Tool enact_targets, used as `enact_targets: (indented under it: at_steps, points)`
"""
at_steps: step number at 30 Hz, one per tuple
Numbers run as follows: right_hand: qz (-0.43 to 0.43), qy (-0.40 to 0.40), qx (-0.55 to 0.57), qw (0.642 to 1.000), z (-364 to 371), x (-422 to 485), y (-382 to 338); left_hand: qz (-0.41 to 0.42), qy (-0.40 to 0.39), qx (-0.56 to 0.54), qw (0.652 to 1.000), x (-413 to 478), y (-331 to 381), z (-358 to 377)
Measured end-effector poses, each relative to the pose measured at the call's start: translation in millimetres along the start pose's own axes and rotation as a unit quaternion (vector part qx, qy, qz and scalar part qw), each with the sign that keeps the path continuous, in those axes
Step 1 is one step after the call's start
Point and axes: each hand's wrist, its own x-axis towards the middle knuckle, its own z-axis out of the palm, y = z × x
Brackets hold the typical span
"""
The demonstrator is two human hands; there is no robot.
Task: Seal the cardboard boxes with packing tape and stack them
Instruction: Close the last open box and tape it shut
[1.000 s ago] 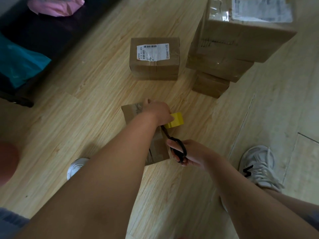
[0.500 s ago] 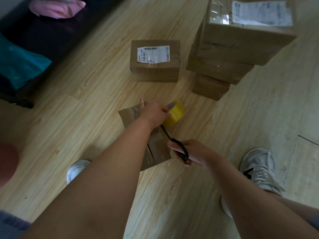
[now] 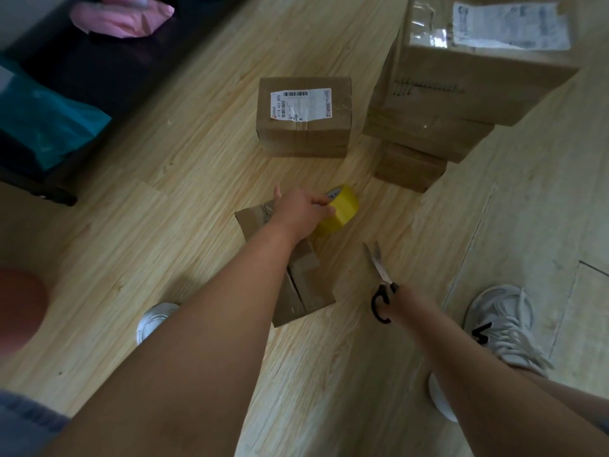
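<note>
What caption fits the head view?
Left hand grips yellow tape roll over a floor box; right hand holds scissors aside.

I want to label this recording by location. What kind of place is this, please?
Probably a room in a home, not a warehouse: the person works on a wood-look floor, taped parcels stand in a stack on it, and a dark sofa-like seat holds a pink bag.

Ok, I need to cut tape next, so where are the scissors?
In the right hand, the scissors point up over the floor, right of the box being taped.
</note>
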Motion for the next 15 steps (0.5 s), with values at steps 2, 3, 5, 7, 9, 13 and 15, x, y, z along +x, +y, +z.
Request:
enact_targets:
  at_steps: [2,3,5,7,9,13,15]
  points:
    - [0.028,-0.034,-0.018,0.999,2.8,4.8,-1.1,0.027,0.013,0.047,0.998,0.0,-2.4,2.8]
    - [0.033,-0.043,-0.035,0.998,4.1,8.0,-1.4,0.041,0.018,0.071,0.996,-1.1,-2.4,4.1]
    - [0.031,-0.032,-0.062,0.997,2.5,9.7,-1.8,0.065,0.024,0.106,0.992,-4.5,-0.1,6.0]
    - [0.039,0.007,0.014,0.999,-0.8,8.6,1.2,0.084,0.027,0.13,0.988,-8.6,3.6,6.4]
    - [0.009,0.093,0.163,0.982,-11.5,1.1,2.6,0.104,0.027,0.155,0.982,-13.5,7.6,6.6]
    - [-0.176,0.272,0.305,0.895,-43.7,-25.3,-4.5,0.169,0.027,0.237,0.956,-29.2,17.4,9.4]
    - [-0.238,0.286,0.265,0.889,-56.4,-34.2,-7.9,0.206,0.025,0.258,0.944,-38.3,24.5,12.3]
